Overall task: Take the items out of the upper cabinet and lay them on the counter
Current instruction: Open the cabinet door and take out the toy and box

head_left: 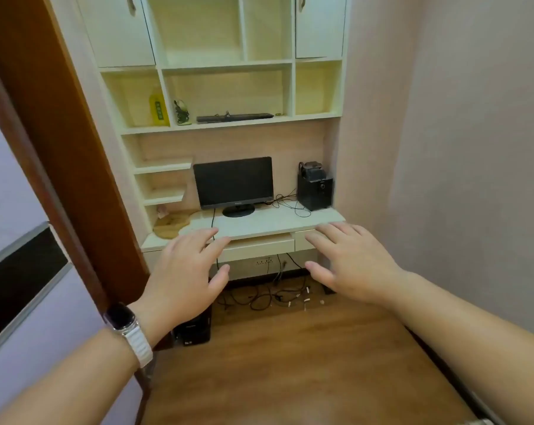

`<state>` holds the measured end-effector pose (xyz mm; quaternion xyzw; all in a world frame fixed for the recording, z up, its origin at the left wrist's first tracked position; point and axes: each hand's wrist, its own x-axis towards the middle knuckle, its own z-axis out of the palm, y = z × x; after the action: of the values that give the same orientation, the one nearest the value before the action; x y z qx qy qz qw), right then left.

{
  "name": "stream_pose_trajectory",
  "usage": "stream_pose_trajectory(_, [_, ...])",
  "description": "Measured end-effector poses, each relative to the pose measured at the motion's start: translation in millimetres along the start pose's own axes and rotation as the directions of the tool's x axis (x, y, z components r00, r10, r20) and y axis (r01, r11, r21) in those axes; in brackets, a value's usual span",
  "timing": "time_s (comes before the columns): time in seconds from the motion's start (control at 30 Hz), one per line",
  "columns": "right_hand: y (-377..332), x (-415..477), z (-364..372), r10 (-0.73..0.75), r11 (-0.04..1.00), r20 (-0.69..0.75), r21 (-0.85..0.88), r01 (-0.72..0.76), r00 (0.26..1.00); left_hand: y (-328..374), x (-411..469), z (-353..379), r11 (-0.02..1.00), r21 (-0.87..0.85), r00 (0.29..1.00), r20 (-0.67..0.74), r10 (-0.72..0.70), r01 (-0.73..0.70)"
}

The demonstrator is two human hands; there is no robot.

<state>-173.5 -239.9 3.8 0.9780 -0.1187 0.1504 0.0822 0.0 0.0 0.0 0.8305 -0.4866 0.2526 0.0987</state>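
Shelving (226, 67) fills the upper centre of the frame, above the counter (259, 223) at mid-frame. Both the left hand (186, 271) and right hand (348, 265) hover low, fingers spread and empty. Likely best to approach first, then lift the yellow bottle (159, 109) upright, then the black bar (234, 117) and small figurine (182, 113).

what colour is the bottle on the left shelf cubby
Yellow, with a green label: the plastic bottle, seen in the head view.

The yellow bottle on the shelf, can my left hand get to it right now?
Probably yes. The yellow bottle stands in an open cubby with no door, and the left hand is empty, fingers spread, nothing between them.
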Motion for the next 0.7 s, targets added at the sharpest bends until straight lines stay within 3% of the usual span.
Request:
stream_pose_trajectory(0.33, [117, 62, 62, 0.054, 0.998, -0.040, 0.046, -0.052, 0.998, 41, 132, 81, 1.000, -0.002, 0.998, 0.056, 0.025, -0.024])
stream_pose_trajectory(0.7, [196, 98, 58, 0.012, 0.996, -0.052, 0.084, -0.008, 0.999, 79, 181, 105, 0.999, 0.024, 0.998, 0.055, -0.035, 0.034])
